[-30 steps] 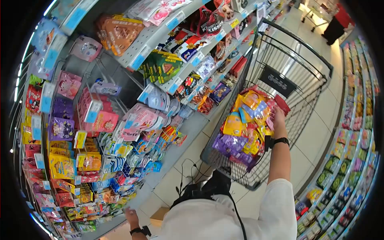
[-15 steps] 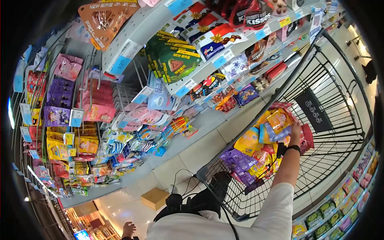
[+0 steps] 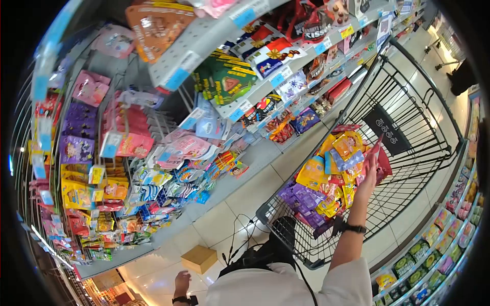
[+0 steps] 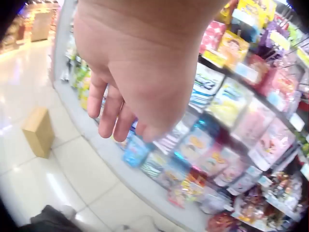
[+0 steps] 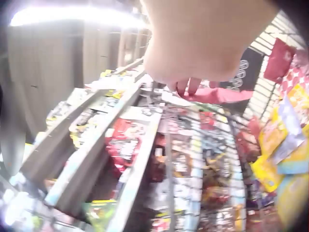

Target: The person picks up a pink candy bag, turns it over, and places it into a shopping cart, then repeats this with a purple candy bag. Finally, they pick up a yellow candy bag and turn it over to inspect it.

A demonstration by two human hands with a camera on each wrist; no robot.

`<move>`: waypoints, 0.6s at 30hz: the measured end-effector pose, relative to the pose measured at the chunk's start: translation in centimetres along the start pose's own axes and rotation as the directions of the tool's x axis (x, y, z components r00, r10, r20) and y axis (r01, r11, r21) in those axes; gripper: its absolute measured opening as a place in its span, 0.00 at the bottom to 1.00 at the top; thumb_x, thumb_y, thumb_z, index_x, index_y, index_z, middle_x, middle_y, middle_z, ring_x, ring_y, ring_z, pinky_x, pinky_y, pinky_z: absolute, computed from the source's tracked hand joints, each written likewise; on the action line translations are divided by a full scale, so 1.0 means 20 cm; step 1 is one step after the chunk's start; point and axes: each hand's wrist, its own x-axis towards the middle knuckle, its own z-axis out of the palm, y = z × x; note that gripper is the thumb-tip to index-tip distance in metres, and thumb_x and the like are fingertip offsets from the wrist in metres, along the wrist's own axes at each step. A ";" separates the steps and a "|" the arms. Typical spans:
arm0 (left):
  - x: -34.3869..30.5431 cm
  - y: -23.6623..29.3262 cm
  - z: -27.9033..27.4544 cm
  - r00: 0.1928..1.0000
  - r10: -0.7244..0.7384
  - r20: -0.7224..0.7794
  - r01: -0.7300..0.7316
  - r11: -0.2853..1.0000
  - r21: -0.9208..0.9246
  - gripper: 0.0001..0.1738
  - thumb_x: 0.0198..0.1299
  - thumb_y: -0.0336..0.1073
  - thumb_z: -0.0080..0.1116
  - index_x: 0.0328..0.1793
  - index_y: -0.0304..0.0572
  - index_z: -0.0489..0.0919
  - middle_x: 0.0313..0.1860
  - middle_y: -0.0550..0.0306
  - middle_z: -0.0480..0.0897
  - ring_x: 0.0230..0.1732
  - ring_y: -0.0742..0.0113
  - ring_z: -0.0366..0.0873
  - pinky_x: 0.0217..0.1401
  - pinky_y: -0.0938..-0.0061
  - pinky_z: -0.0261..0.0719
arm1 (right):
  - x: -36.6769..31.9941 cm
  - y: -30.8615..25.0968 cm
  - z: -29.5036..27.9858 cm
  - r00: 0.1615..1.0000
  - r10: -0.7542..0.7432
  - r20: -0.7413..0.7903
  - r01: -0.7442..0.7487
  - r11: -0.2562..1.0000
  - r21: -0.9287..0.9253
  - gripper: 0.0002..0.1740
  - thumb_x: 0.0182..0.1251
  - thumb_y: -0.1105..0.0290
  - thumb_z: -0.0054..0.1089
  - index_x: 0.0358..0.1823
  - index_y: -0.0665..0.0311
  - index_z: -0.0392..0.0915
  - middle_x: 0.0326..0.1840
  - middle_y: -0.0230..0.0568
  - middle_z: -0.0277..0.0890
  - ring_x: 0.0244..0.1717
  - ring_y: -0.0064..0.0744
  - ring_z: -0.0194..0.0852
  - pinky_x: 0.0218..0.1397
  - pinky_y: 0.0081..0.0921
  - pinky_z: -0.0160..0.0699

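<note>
Right hand (image 3: pixel 366 179): clamped on flat pink plastic packet (image 5: pixel 219 95) — past fingertips
Left hand (image 3: pixel 182 282): loosely apart
Dark-red plastic bag (image 3: pixel 310 21): "KISSES" — left of right hand

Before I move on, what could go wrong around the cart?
The pink packet in the right hand is angled at the heaped packets' edge; once released, it may slide off the pile. Thin dark cables hang near the cart's near corner and could snag if it turns. The cardboard box stands on the floor close by, so stepping back might mean tripping.
</note>
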 end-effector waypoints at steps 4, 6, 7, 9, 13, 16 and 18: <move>0.03 0.45 0.11 0.812 0.584 -0.003 -0.557 0.775 0.299 0.12 0.59 0.32 0.55 0.49 0.38 0.78 0.38 0.53 0.82 0.40 0.64 0.81 0.40 0.72 0.78 | -0.29 -0.47 0.07 0.998 0.007 -0.059 0.023 0.869 0.494 0.25 0.75 0.62 0.36 0.55 0.79 0.72 0.56 0.52 0.74 0.60 0.35 0.70 0.67 0.34 0.61; -0.17 0.87 0.10 0.841 0.540 -0.030 -0.541 0.841 -0.021 0.15 0.60 0.37 0.58 0.50 0.35 0.78 0.39 0.54 0.83 0.36 0.67 0.78 0.43 0.74 0.76 | -0.41 -0.69 0.14 0.998 -0.040 0.053 0.001 0.804 0.594 0.22 0.73 0.62 0.41 0.48 0.77 0.77 0.48 0.47 0.79 0.52 0.32 0.74 0.61 0.28 0.67; -0.28 1.00 0.06 0.806 0.591 -0.030 -0.592 0.802 -0.080 0.16 0.59 0.36 0.59 0.51 0.36 0.78 0.41 0.53 0.83 0.38 0.67 0.79 0.44 0.74 0.76 | -0.48 -0.81 0.19 0.995 -0.070 0.069 0.013 0.792 0.611 0.22 0.73 0.62 0.41 0.48 0.77 0.77 0.48 0.47 0.79 0.52 0.32 0.74 0.61 0.28 0.67; -0.36 1.13 -0.01 0.654 0.754 -0.064 -0.754 0.642 -0.141 0.19 0.56 0.35 0.62 0.54 0.38 0.77 0.47 0.53 0.82 0.45 0.63 0.78 0.48 0.71 0.75 | -0.68 -1.05 0.32 0.965 -0.012 0.263 -0.180 0.697 0.694 0.21 0.71 0.61 0.45 0.43 0.75 0.79 0.42 0.45 0.81 0.46 0.32 0.77 0.55 0.27 0.71; -0.62 1.23 -0.16 0.280 0.931 -0.235 -0.955 0.247 -0.162 0.36 0.50 0.39 0.68 0.66 0.43 0.68 0.60 0.52 0.75 0.61 0.57 0.71 0.58 0.65 0.72 | -1.31 -1.45 0.54 0.806 -0.187 0.562 -0.287 0.708 0.645 0.21 0.70 0.61 0.45 0.39 0.75 0.79 0.37 0.48 0.82 0.39 0.36 0.80 0.48 0.31 0.76; -0.78 1.08 -0.20 0.250 0.930 -0.271 -0.922 0.144 -0.358 0.42 0.49 0.37 0.71 0.70 0.42 0.62 0.62 0.53 0.73 0.65 0.64 0.67 0.65 0.64 0.68 | -1.81 -1.51 0.61 0.648 -0.115 0.753 -0.441 0.749 0.494 0.22 0.70 0.60 0.46 0.38 0.76 0.79 0.35 0.50 0.81 0.38 0.36 0.81 0.45 0.30 0.78; -0.84 0.89 -0.25 0.270 0.950 -0.154 -0.814 0.141 -0.563 0.41 0.50 0.37 0.70 0.69 0.41 0.63 0.61 0.55 0.74 0.63 0.65 0.68 0.64 0.64 0.69 | -2.14 -1.57 0.63 0.526 -0.018 0.850 -0.583 0.720 0.376 0.22 0.71 0.60 0.45 0.40 0.77 0.78 0.36 0.51 0.81 0.38 0.35 0.81 0.44 0.28 0.78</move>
